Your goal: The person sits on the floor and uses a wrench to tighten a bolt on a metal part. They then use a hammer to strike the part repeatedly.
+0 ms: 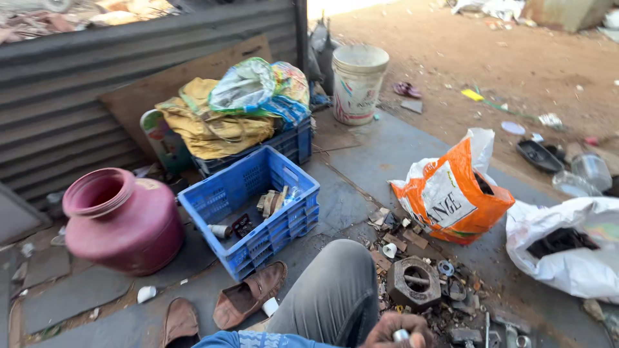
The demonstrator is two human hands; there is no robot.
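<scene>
I sit on the ground with my knee in grey trousers [332,296] raised in front of me. My left hand [396,332], at the end of a blue sleeve [258,339], shows at the bottom edge, its fingers closed on a small silvery metal piece [401,334]. Just beyond the hand lies a heavy, rusty hexagonal metal block [412,283] among scattered small metal parts, washers and wood bits [451,287]. My right hand is out of view.
An orange-and-white sack [451,193] and a white sack [567,251] lie to the right. A blue crate [251,206] with oddments, a maroon pot [119,219] and brown sandals [248,296] sit to the left. A white bucket [358,84] and corrugated wall [77,96] stand behind.
</scene>
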